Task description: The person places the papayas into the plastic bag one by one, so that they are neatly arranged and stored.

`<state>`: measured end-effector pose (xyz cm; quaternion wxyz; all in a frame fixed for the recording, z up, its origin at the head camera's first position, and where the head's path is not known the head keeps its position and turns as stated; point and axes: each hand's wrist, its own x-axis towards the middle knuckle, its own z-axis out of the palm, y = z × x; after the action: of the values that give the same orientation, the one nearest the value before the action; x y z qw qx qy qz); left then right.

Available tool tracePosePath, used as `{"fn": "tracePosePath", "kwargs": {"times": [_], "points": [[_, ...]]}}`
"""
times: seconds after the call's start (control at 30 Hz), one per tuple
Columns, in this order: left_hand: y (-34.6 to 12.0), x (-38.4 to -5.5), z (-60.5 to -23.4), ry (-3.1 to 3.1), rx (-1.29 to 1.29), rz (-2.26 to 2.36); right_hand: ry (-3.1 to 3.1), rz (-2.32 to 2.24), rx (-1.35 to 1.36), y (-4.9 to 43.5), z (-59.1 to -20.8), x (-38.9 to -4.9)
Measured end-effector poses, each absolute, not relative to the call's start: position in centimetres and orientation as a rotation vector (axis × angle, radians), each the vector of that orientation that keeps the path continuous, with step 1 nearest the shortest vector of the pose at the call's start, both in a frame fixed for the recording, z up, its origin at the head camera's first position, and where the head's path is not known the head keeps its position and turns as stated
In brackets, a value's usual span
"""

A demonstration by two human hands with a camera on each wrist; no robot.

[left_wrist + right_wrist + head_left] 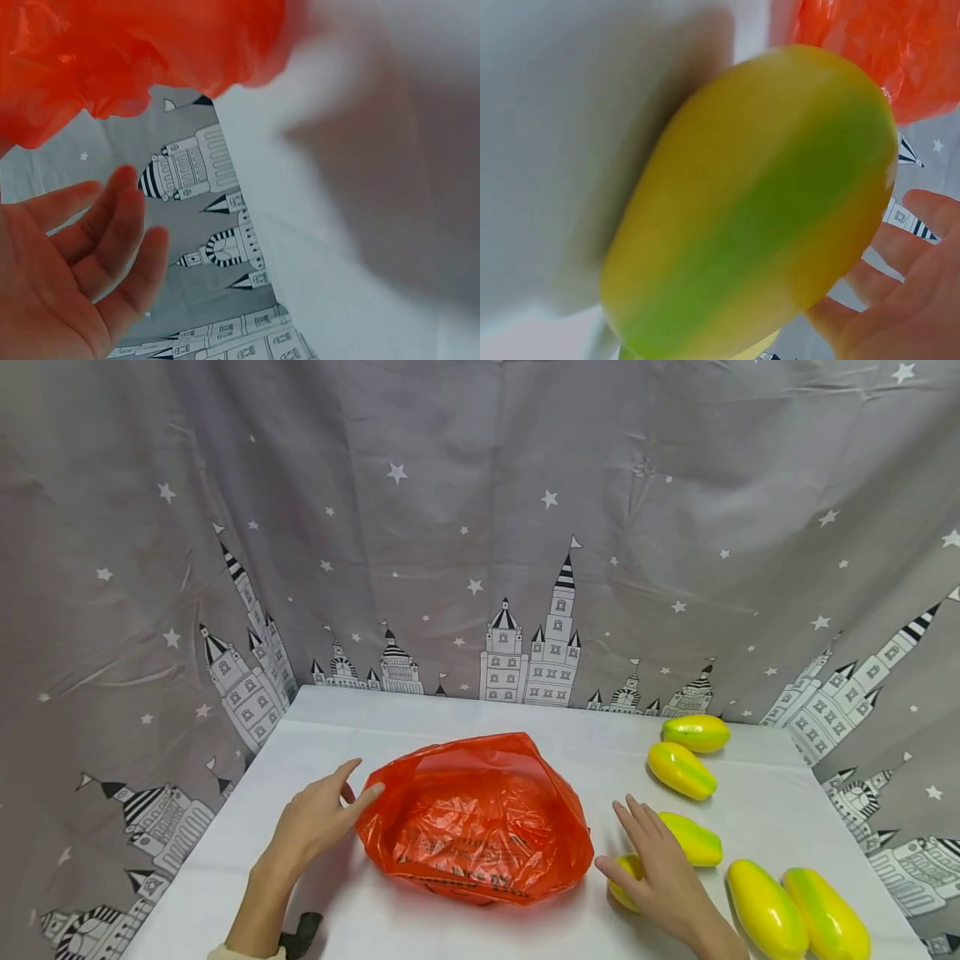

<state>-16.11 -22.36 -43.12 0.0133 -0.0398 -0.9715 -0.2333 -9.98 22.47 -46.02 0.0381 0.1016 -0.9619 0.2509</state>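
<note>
A red plastic bag (480, 827) lies with its mouth spread wide, dark print on its inner face. At its left rim is my left hand (311, 817), thumb tip by the edge; whether it touches the plastic I cannot tell. The left wrist view shows that hand's fingers (124, 247) loosely bent and holding nothing, below the bag (150, 45). Right of the bag, my right hand (660, 877) is held with fingers extended over a yellow-and-green fruit (622, 893), mango- or papaya-shaped and partly hidden. That fruit (742, 210) fills much of the right wrist view, beside the hand (907, 300).
More such fruits lie on the white tabletop (315, 718) to the right: one (693, 733) at the back, another (681, 770) just before it, and several nearer the front right. A grey curtain (450, 485) with castles and stars stands behind.
</note>
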Motion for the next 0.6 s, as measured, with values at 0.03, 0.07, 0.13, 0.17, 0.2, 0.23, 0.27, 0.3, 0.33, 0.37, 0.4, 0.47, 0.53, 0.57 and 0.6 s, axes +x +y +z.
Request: {"fn": "tracePosePath", "kwargs": {"times": [0.03, 0.07, 0.13, 0.17, 0.2, 0.23, 0.27, 0.3, 0.33, 0.37, 0.4, 0.47, 0.53, 0.57, 0.6], "points": [[-22.4, -16.1, -43.1, -3.042, -0.112, -0.753, -2.963, 0.778, 0.303, 22.4, -46.0, -9.8], [-22.3, -16.0, -43.2, -3.052, -0.104, -0.782, -2.973, 0.782, 0.291, 22.5, -46.0, -9.7], [-22.2, -15.9, -43.3, -3.050, -0.097, -0.840, -2.994, 0.776, 0.266, 22.5, -46.0, -9.4], [-22.2, -15.8, -43.4, -3.041, -0.097, -0.863, -3.005, 0.773, 0.248, 22.6, -46.0, -9.3], [-22.1, -15.8, -43.4, -3.030, -0.098, -0.881, -3.013, 0.768, 0.233, 22.7, -45.9, -9.2], [-22.0, -15.7, -43.5, -3.019, -0.098, -0.897, -3.021, 0.762, 0.218, 22.8, -45.8, -9.1], [-22.0, -15.7, -43.6, -3.009, -0.098, -0.908, -3.021, 0.758, 0.212, 22.8, -45.7, -8.9], [-21.9, -15.6, -43.6, -2.999, -0.098, -0.916, -3.028, 0.757, 0.204, 22.9, -45.7, -8.8], [-21.9, -15.5, -43.6, -2.989, -0.097, -0.924, -3.032, 0.761, 0.198, 23.0, -45.6, -8.7], [-21.9, -15.5, -43.6, -2.979, -0.098, -0.933, -3.050, 0.763, 0.183, 23.1, -45.6, -8.5], [-21.9, -15.5, -43.6, -2.970, -0.099, -0.942, -3.071, 0.767, 0.167, 23.2, -45.5, -8.3], [-21.8, -15.4, -43.6, -2.943, -0.110, -0.964, -3.114, 0.799, 0.123, 23.3, -45.5, -8.0], [-21.7, -15.3, -43.6, -2.917, -0.122, -0.984, -3.167, 0.828, 0.066, 23.5, -45.6, -7.7], [-21.7, -15.3, -43.6, -2.904, -0.128, -0.994, -3.190, 0.844, 0.040, 23.5, -45.7, -7.6], [-21.7, -15.3, -43.6, -2.893, -0.130, -1.005, -3.199, 0.854, 0.031, 23.6, -45.9, -7.5]]}}
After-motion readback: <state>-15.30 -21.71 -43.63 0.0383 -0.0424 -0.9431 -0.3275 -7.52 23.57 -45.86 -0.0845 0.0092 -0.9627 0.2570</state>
